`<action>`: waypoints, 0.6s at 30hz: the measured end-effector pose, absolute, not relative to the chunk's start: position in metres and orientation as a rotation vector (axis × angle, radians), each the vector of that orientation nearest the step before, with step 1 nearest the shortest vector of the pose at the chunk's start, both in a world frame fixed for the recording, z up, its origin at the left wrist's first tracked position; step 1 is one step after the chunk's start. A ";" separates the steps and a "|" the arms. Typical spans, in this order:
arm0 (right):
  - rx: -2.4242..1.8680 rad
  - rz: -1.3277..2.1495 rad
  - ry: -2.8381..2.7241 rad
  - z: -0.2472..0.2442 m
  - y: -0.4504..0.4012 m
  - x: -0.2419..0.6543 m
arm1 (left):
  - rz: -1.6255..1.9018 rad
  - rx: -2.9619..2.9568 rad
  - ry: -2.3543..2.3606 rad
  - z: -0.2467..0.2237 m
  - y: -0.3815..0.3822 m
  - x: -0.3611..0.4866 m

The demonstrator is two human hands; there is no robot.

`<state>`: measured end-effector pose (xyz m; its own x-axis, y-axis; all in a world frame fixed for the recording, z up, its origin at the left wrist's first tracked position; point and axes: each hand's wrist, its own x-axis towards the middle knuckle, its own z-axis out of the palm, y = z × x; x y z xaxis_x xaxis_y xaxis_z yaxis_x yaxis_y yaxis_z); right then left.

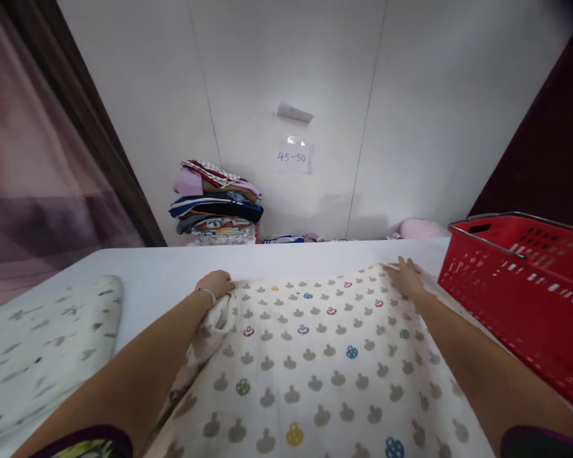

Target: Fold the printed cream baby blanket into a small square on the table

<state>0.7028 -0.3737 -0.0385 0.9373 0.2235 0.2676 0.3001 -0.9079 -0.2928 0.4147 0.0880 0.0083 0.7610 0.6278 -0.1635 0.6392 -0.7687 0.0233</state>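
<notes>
A white cloth (315,362) printed with grey and coloured mushrooms lies spread across the table in front of me, its near part running out of the bottom of the view. At its far left corner my left hand (217,284) is closed on the edge, with the fabric bunched below the wrist. My right hand (405,278) grips the far right corner, its fingertips partly hidden. Between the two hands the far edge is stretched fairly straight, rising slightly toward the right.
On the left lies a folded white cloth with a leaf-like print (52,343). A red plastic basket (516,305) stands close to my right forearm. Behind the white table (157,264), folded clothes (214,207) are stacked against the wall, beside a paper marked "45-50" (295,158).
</notes>
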 end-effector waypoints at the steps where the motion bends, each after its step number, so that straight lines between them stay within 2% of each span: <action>1: -2.767 -0.340 -0.393 -0.041 -0.370 0.695 | -0.223 2.876 1.029 0.009 0.088 0.414; 4: -2.793 -0.353 -0.585 -0.043 -0.355 0.673 | -0.214 2.882 1.012 0.012 0.085 0.411; 8: -2.865 -0.096 -0.797 -0.044 -0.343 0.657 | -0.191 2.881 0.993 0.012 0.081 0.410; 18: -2.968 -0.026 -0.492 -0.040 -0.355 0.699 | -0.102 2.818 0.949 -0.001 0.094 0.408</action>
<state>0.6992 -0.3554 -0.0398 0.9466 0.3202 0.0388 0.3225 -0.9379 -0.1280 0.4076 0.0941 -0.0011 0.7957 0.5943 -0.1174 0.6056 -0.7843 0.1347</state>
